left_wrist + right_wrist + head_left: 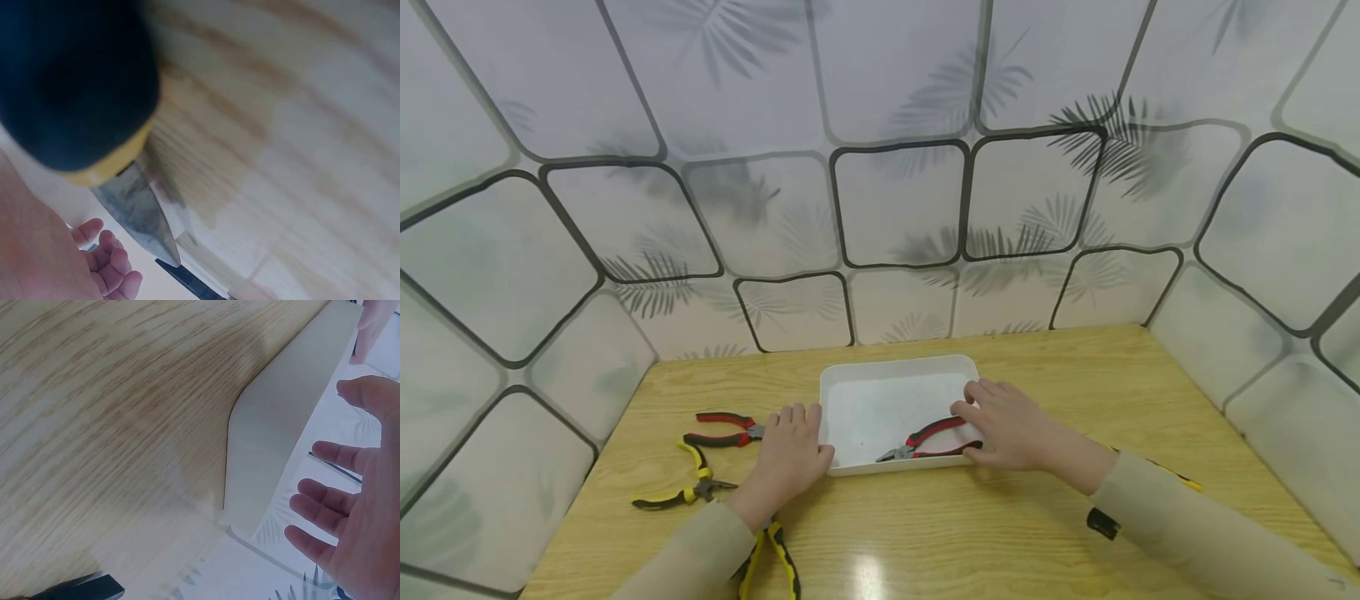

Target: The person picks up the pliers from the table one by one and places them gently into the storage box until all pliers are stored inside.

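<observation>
A shallow white tray (865, 408) lies on the wooden table. Inside it, toward the front right, are pliers with red and black handles (907, 451), their nose pointing left. My right hand (1011, 429) is over the tray's right end, right at the handle ends. In the right wrist view its fingers (319, 512) are spread and loosely bent beside the tray wall, with nothing between them. My left hand (790, 454) rests along the tray's left side, thumb at the front corner. Loosely bent fingers (112, 262) of that hand show in the left wrist view.
Left of the tray lie red-handled pliers (724, 441) and spread yellow-and-black pliers (703, 487). Another yellow-and-black pair (784, 554) is partly under my left forearm. A yellow-and-black handle (1187, 482) shows beyond my right forearm. Patterned fabric walls (902, 208) enclose the table's back and sides.
</observation>
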Demonstrator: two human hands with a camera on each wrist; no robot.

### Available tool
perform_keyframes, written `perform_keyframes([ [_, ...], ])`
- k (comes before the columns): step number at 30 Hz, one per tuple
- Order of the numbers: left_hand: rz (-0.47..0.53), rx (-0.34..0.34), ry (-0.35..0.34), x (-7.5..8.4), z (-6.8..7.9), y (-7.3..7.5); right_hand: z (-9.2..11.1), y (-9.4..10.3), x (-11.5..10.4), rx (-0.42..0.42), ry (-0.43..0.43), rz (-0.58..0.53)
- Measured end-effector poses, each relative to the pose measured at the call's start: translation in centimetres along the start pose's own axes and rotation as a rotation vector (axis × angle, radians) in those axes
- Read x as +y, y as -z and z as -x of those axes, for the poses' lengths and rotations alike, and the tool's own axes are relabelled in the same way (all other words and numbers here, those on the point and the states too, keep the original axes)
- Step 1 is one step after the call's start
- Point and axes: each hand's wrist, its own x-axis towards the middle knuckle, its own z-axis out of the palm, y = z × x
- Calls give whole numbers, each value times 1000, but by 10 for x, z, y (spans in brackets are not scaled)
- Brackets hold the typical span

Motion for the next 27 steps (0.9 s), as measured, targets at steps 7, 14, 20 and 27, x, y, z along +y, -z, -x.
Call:
perform_keyframes([
  [7, 0, -14, 2, 0, 0, 1, 5, 3, 3, 16, -10, -15],
  [14, 12, -18, -1, 0, 0, 1, 10, 2, 7, 22, -36, -40],
  [20, 14, -16, -1, 0, 0, 3, 14, 1, 11, 37, -53, -36],
  [27, 8, -18, -3, 1, 1, 6, 20, 3, 18, 49, -60, -19],
])
